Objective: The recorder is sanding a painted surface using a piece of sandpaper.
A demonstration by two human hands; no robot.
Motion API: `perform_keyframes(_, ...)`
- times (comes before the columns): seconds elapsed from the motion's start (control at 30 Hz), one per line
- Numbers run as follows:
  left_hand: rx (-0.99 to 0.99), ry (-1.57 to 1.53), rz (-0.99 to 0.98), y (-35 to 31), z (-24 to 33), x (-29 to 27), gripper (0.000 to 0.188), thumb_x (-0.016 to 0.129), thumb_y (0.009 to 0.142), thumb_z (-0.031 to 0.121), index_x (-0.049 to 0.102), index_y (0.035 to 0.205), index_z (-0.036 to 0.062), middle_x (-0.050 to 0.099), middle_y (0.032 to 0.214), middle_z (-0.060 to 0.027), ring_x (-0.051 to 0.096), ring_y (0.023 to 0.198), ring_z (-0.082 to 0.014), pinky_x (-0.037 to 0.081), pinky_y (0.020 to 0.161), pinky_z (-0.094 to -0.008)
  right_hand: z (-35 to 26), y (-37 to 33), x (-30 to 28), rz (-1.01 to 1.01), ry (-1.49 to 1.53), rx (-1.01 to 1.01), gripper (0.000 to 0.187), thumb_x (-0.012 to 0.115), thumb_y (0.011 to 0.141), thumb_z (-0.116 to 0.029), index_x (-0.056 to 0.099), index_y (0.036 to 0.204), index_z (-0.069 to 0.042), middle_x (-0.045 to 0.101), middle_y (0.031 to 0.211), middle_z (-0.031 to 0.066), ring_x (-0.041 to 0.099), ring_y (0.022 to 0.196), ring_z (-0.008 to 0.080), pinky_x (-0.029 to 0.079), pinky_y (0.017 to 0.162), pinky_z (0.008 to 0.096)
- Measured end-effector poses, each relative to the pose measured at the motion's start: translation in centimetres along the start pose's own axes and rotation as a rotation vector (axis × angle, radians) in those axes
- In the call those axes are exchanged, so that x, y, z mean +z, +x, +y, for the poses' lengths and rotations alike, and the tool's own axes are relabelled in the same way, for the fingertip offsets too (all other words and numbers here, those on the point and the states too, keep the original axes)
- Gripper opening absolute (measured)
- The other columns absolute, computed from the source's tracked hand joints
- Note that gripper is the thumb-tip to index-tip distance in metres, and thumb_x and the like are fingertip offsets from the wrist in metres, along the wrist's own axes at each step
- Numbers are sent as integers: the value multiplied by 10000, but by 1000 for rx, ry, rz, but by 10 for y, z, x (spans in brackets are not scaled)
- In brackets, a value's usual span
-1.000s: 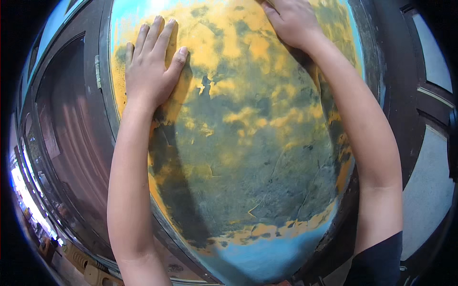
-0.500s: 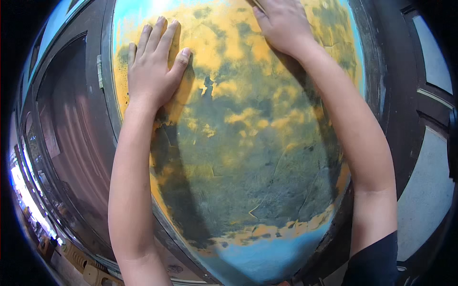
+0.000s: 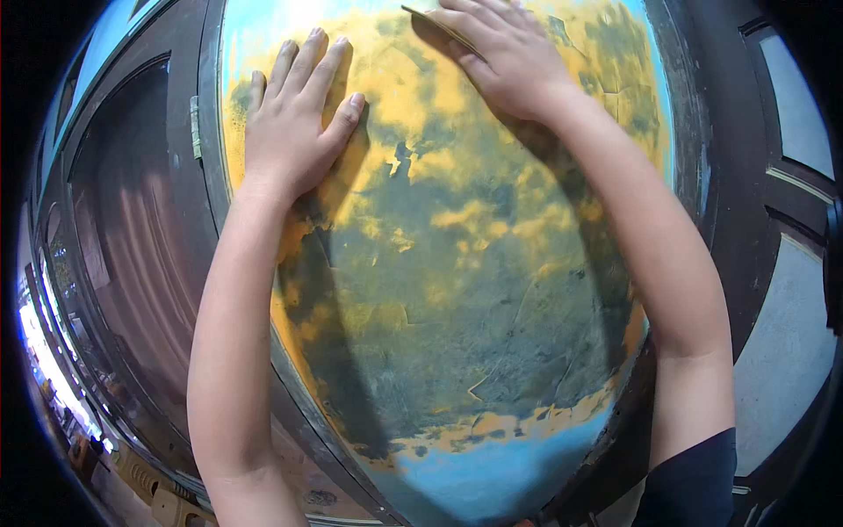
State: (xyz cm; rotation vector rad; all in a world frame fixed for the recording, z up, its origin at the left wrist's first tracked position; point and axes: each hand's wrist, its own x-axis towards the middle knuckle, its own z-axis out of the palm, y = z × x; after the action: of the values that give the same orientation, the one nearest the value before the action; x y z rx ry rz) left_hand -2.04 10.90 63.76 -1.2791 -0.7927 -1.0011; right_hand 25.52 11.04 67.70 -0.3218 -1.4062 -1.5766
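A tall panel [image 3: 448, 316] with patchy orange-yellow and grey-green paint, blue along its edges, fills the middle of the view. My left hand [image 3: 294, 132] lies flat against its upper left part, fingers spread, holding nothing. On the upper right, my right hand [image 3: 514, 57] presses a thin, brownish sheet of sandpaper [image 3: 430, 20] to the surface. Only the sheet's left edge shows beyond the thumb; the rest is hidden under the palm and fingers. Between the hands is a small chipped patch [image 3: 401, 158] in the paint.
Dark wooden framing [image 3: 694, 114] borders the panel. A dark-framed glass pane [image 3: 132, 246] with a curtain-like reflection stands left, with a hinge [image 3: 195, 127] beside the panel. Pale panes [image 3: 786, 325] are set at the right. Tan plastic stools [image 3: 140, 474] stand low at left.
My right hand has come slightly lower on the panel, and more of the sandpaper's edge shows. My left hand stays flat on the same spot while the view shifts a little.
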Motion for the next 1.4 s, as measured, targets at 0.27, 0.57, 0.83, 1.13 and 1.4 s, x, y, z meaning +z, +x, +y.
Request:
perform_keyframes(0.27, 1, 95, 32, -5, -51, 5, 583, 322, 998, 549, 308, 1534, 321, 267, 1609, -4, 199, 1497, -243, 128, 1222, -487, -39, 30, -4, -431, 29, 376, 541, 452, 969, -287, 392, 1485, -136, 406, 1524, 119, 328, 1421, 318, 182, 1190, 502)
perform_keyframes(0.57, 22, 162, 52, -3, -49, 6, 616, 339, 983, 584, 306, 1533, 308, 262, 1608, -12, 213, 1492, -216, 135, 1229, -459, -41, 50, 4, -245, -42, 305, 437, 410, 986, -192, 483, 1404, -87, 479, 1446, 173, 394, 1381, 327, 254, 1162, 463)
perform_keyframes(0.83, 54, 112, 63, -8, -73, 10, 603, 315, 994, 582, 293, 1538, 322, 268, 1606, -18, 184, 1500, -222, 113, 1229, -469, -71, 60, -6, -303, 93, 411, 534, 470, 962, -224, 397, 1477, -105, 389, 1522, 151, 289, 1442, 330, 184, 1201, 457)
perform_keyframes(1.13, 42, 65, 69, -16, -75, 5, 623, 391, 971, 552, 339, 1524, 272, 285, 1600, -28, 214, 1493, -233, 143, 1223, -471, -79, 56, -8, -306, 47, 459, 464, 418, 988, -204, 461, 1433, -80, 420, 1504, 172, 316, 1427, 356, 203, 1189, 476)
perform_keyframes(1.4, 31, 50, 64, -20, -74, 5, 636, 399, 961, 564, 341, 1523, 272, 280, 1603, -23, 214, 1493, -229, 133, 1227, -462, -93, 51, -12, -468, 94, 299, 480, 415, 993, -239, 437, 1461, -136, 392, 1526, 149, 322, 1425, 338, 207, 1194, 465)
